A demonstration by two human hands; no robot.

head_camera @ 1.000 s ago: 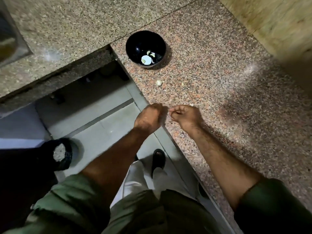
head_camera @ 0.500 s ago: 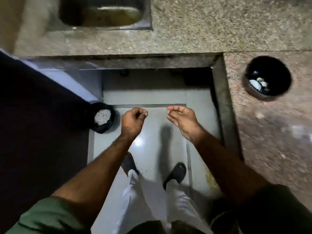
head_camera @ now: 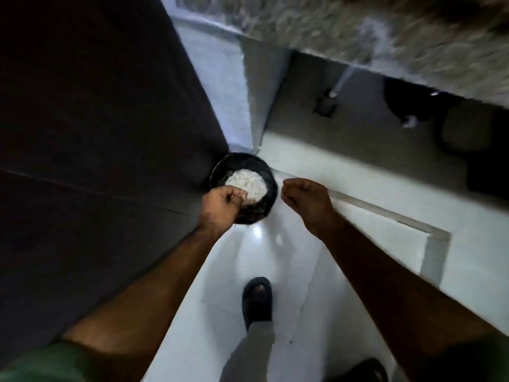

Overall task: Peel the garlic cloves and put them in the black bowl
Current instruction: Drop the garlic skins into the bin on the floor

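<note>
Pale floor tiles [head_camera: 289, 271] fill the view under me now, where a second ago I was bent over the speckled counter with the black bowl of peeled cloves ahead; nearest, my sandalled foot [head_camera: 256, 299] stands on the tile; above it my left hand [head_camera: 221, 206] hangs over a black bin [head_camera: 264, 175] on the floor, fingers curled tight as if pinching something small, though I cannot make out what, if anything, sits between them; my right hand [head_camera: 304, 199] hovers just beside the bin's rim, loosely curled, and whether it holds a clove or scrap I cannot tell; the bin carries a heap of white papery bits [head_camera: 246, 184], skins by my guess; farther off, the blurred granite counter [head_camera: 385, 31] cuts across the top right; neither the black bowl nor any garlic is in sight from this turn, so I judge I have swung away to drop peel, and must turn back to the counter to go on.
</note>
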